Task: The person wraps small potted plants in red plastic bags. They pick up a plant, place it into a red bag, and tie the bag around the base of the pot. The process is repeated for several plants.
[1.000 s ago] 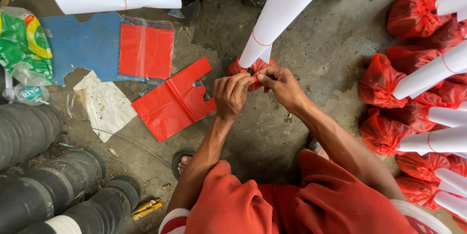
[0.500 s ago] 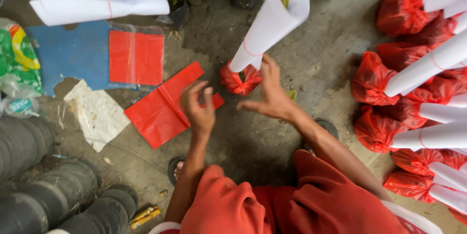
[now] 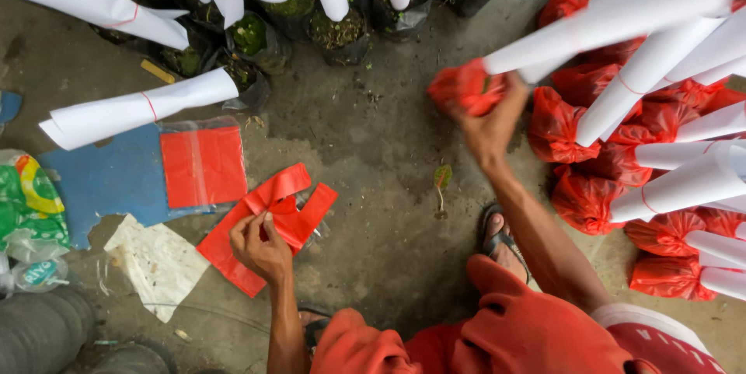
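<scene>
Down on the concrete floor (image 3: 373,156), the left hand (image 3: 260,246) pinches the top sheet of the red plastic bag stack (image 3: 268,222), fingers closed together on it; that stack lies just right of the blue mat (image 3: 109,180), which also bears a clear packet of red bags (image 3: 203,166); well right of the stack, the right hand (image 3: 491,125) is clamped around the red-bagged base (image 3: 465,86) of a white paper cone (image 3: 614,20), lifted beside the cluster of red-bagged cones (image 3: 660,164).

Concrete floor (image 3: 373,156) bears red bags (image 3: 264,226), blue sheet (image 3: 109,180), potted seedlings (image 3: 256,40).
</scene>
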